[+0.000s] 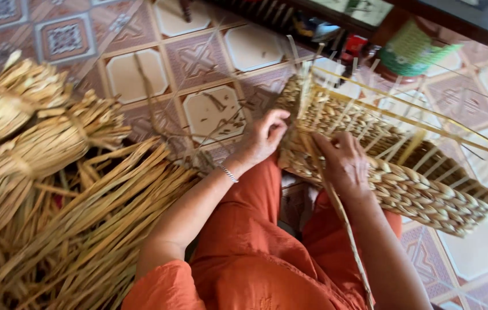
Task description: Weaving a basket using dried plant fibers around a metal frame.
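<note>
I see my left hand point(264, 136) curled shut, pinching a straw strand point(336, 201) at the woven basket point(416, 183) corner; my right hand point(344, 163) lies flat, fingers loosely spread, pressing its braided wall.

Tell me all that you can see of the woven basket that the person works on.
The woven basket is long and boxy, made of plaited tan straw-like strands. It lies tilted on its side across the person's lap, above the tiled floor. Its wall is thick and braided; loose, unwoven strands stick up from its near end. The left hand grips that end, and the right hand presses on the wall. It looks unfinished.
</note>
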